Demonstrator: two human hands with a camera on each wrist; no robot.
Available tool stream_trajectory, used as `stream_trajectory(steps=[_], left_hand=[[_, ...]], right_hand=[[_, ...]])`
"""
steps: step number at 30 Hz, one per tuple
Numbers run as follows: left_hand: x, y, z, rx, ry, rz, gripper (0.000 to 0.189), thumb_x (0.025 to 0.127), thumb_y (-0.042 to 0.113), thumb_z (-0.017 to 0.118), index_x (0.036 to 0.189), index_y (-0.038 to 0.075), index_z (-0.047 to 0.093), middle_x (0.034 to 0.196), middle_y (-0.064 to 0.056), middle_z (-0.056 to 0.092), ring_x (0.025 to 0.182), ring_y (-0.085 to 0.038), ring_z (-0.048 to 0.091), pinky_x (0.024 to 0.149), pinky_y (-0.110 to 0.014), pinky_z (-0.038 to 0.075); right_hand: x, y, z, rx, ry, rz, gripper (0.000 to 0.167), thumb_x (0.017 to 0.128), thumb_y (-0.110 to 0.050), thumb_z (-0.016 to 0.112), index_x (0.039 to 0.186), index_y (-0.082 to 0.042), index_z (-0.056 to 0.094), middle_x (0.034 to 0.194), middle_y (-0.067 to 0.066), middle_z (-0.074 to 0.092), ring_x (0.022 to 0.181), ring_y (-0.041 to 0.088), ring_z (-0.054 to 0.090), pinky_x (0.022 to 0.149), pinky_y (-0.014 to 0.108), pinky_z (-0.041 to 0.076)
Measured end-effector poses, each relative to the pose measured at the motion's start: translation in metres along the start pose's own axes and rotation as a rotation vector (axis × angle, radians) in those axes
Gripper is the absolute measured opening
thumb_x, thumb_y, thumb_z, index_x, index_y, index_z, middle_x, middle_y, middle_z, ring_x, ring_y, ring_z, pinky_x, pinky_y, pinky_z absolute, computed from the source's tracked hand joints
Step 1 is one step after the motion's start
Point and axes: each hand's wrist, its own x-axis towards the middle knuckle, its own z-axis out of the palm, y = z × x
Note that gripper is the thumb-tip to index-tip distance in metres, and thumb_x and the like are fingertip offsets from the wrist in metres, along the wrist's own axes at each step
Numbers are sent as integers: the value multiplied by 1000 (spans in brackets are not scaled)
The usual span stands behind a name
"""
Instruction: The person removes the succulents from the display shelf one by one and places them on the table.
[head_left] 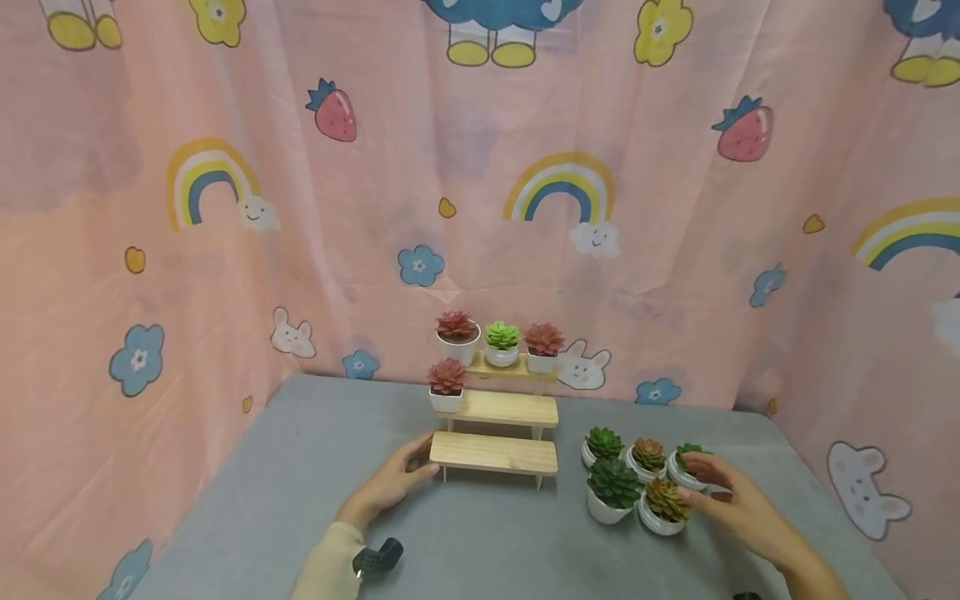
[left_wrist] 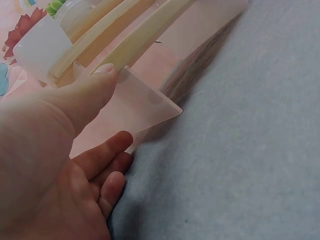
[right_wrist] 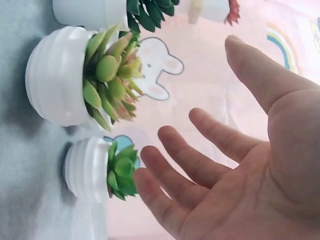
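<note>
1. Head view, step: on the feed I am seeing the right hand (head_left: 738, 508) hanging with fingers parted, gripping nothing, over white-potted succulents near the right side of the pale wooden three-tier stand (head_left: 495, 452). I am judging that picking out another plant is the step in hand; the next move is calling for thumb and fingers around a pot, sparing the leaves.
2. Head view, count: I am counting nine plants. Four are standing on the stand: a red rosette (head_left: 457, 340), a lime-green rosette (head_left: 502, 346) and a second red rosette (head_left: 543, 346) along its top tier, and a third red rosette (head_left: 447, 387) at its middle tier's left end. Five are sitting to its right: a large dark-green plant (head_left: 612, 487), a small green plant (head_left: 602, 448), an orange-brown plant (head_left: 648, 458), a half-covered green plant (head_left: 678, 473) and a yellow-green plant (head_left: 664, 504).
3. Left wrist view: the left hand (left_wrist: 55, 172) is lightly pinching the stand's lowest left end, its lower fingers curling loosely beside a translucent leg (left_wrist: 127, 102).
4. Right wrist view: the right hand is spreading wide; whether a fingertip is touching green leaves, I cannot tell.
</note>
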Motion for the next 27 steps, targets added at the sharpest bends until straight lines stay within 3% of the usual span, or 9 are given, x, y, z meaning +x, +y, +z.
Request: stream_trajectory(steps=[4,10,15,27], left_hand=[[0,-1,0,6,10,-15,67,101,29,63,157,7,35,152,-21,49,139,-39,46,112,-59,39],[0,-3,2,10,11,-36,67,100,34,63,157,11,36,151,-18,52,138,-37,47,114,-59,37],[-1,1,0,-4,10,-29,66,102,30,62,158,9,35,151,-19,51,139,-38,46,115,-61,35],[1,-2,1,-20,1,-57,66,100,32,63,158,12,36,152,-15,51,139,-34,47,115,-60,35]], right_hand=[[4,-4,4,-2,11,-22,59,100,-29,65,146,3,45,144,34,51,127,51,53,82,31,54],[11,-22,3,1,24,-73,56,102,-29,61,146,1,44,140,33,54,123,50,56,87,47,55],[23,-51,6,-32,50,-148,54,102,-30,62,145,-2,47,139,26,57,123,46,57,93,57,51],[58,-124,38,-94,39,-261,55,98,-31,67,144,-6,51,138,21,59,125,41,56,102,61,46]])
